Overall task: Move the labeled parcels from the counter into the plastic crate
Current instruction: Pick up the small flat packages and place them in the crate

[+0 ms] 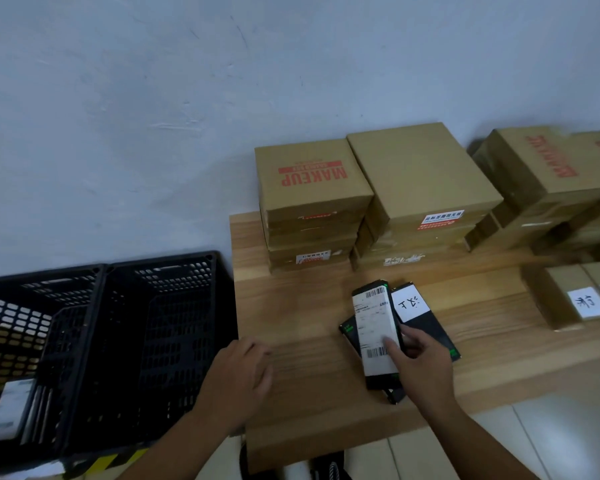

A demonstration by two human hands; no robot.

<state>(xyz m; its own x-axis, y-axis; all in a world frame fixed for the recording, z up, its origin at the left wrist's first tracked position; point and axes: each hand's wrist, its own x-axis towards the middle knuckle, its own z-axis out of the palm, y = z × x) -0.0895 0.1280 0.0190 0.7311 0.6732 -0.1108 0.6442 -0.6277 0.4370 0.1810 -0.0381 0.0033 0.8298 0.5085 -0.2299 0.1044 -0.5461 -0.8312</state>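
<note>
A slim black parcel (374, 327) with a long white shipping label is gripped by my right hand (420, 362), thumb on the label, fingers curled behind it. Under it on the wooden counter (309, 313) lie two more black parcels, one with a handwritten white label (411, 303) and one (349, 332) mostly hidden. My left hand (243, 375) hovers empty with loosely curled fingers over the counter's left edge. The black plastic crate (94, 341) stands to the left, lower than the counter, with a white-labeled parcel (9, 410) leaning inside it.
Stacks of brown cardboard boxes (312, 202) marked MAKEUP line the wall at the back of the counter. Small brown boxes with white handwritten labels (568, 296) sit at the right. A second crate half (160, 334) adjoins the first. Tiled floor lies below.
</note>
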